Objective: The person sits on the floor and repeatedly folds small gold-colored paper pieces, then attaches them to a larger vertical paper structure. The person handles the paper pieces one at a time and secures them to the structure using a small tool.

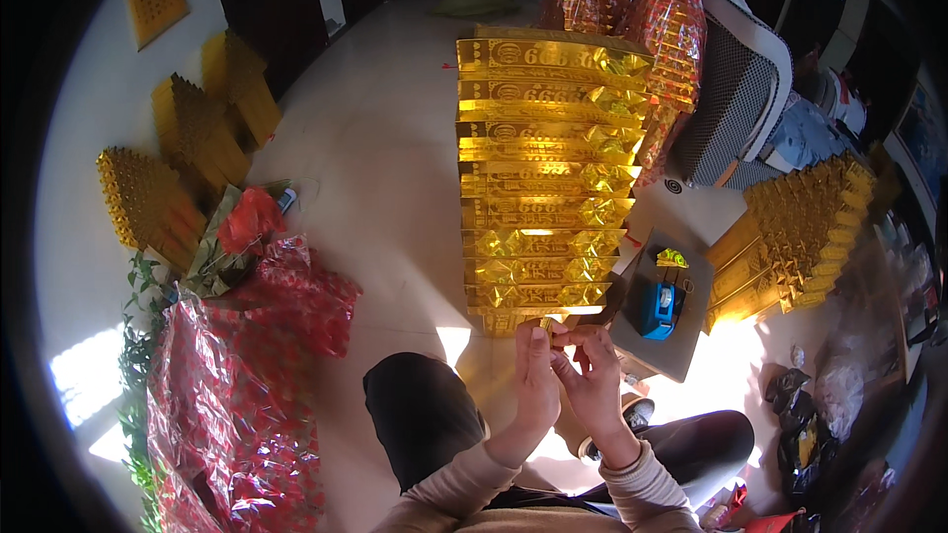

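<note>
Both my hands meet at the near end of a tall stack of gold foil paper pieces (544,181). My left hand (537,377) pinches a small gold foil piece (549,326) between thumb and fingers. The fingers of my right hand (592,377) touch that same piece from the right; how firmly they hold it is hidden. Folded foil ornaments sit on the stack's tiers. To the right, a blue tape dispenser (659,314) stands on a small dark stool (685,340), with a folded gold foil piece (672,258) behind it.
Red-patterned cellophane (237,400) lies at left beside a green plant (137,385). Gold foil stacks stand along the left wall (148,200) and at right (803,237). Wrapped gold bundles (670,37) stand at the back near a mesh-sided chair (729,89).
</note>
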Action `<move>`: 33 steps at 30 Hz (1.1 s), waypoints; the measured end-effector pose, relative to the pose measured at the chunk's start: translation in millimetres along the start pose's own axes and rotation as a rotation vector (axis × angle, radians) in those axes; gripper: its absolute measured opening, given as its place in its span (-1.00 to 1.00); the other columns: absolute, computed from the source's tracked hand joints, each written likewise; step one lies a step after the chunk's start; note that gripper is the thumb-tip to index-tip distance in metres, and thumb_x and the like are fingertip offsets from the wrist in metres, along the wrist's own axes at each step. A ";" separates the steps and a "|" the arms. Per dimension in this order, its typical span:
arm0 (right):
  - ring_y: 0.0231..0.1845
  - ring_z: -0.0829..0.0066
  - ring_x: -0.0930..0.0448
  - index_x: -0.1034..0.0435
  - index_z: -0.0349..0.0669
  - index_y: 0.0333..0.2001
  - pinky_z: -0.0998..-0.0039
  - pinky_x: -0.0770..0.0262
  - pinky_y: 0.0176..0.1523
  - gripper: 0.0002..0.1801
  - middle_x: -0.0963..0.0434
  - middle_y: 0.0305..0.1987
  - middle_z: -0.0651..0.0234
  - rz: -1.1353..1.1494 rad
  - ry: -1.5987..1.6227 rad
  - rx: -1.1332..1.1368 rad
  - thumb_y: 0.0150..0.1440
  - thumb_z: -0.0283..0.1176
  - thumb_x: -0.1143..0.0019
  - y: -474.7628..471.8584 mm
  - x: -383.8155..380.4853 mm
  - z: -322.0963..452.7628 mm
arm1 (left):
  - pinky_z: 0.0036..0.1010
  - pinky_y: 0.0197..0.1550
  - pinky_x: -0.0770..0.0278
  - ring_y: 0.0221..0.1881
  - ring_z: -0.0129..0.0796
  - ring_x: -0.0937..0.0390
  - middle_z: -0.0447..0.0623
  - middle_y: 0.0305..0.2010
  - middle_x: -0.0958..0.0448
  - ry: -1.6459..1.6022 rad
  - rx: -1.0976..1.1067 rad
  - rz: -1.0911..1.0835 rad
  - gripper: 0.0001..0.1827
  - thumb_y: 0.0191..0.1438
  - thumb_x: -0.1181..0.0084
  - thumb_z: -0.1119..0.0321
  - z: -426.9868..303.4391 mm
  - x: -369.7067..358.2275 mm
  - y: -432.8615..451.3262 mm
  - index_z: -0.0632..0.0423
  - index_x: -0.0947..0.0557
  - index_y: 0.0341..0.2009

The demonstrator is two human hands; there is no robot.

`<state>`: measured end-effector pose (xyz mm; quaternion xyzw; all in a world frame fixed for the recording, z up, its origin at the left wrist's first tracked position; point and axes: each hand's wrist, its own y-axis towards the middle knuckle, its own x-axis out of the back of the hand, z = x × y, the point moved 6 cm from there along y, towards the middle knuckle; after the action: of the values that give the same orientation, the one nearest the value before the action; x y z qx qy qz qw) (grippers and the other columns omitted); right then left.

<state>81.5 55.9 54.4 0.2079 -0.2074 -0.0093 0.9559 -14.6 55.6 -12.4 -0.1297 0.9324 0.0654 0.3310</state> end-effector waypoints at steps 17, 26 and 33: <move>-0.43 0.58 -0.35 -0.49 -0.22 -0.28 0.53 -0.32 -0.35 -0.76 -0.46 -0.32 0.40 -0.192 0.109 -0.102 0.03 -0.67 -0.43 -31.3 26.8 -17.8 | -0.64 -0.26 -0.30 -0.31 -0.59 -0.30 -0.11 -0.10 -0.41 0.291 -0.037 0.000 -0.62 0.56 0.33 0.11 9.8 -22.5 -28.2 0.12 -0.42 0.11; -0.26 0.76 -0.44 -0.38 -0.25 -0.18 0.59 -0.45 -0.20 -0.82 -0.49 -0.28 0.53 -0.044 0.586 -0.395 0.28 -0.57 -0.30 -44.6 18.7 -42.5 | -0.58 -0.12 -0.34 -0.21 -0.54 -0.34 -0.13 -0.19 -0.41 0.262 -0.028 -0.017 -0.65 0.54 0.25 0.12 4.0 -39.0 -25.2 0.12 -0.48 0.00; -0.23 0.72 -0.48 -0.42 -0.18 -0.14 0.58 -0.46 -0.06 -0.85 -0.49 -0.27 0.54 0.074 0.893 -0.579 0.36 -0.38 -0.23 -40.2 43.9 -70.7 | -0.64 -0.46 -0.18 -0.49 -0.65 -0.32 -0.24 -0.40 -0.46 -0.045 0.673 0.228 -0.81 0.36 -0.20 0.15 29.7 -25.8 -12.6 -0.03 -0.58 -0.15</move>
<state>152.7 42.4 -3.0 -0.0880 0.2237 0.0571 0.9690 26.2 54.8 -19.4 0.0928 0.9027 -0.2062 0.3660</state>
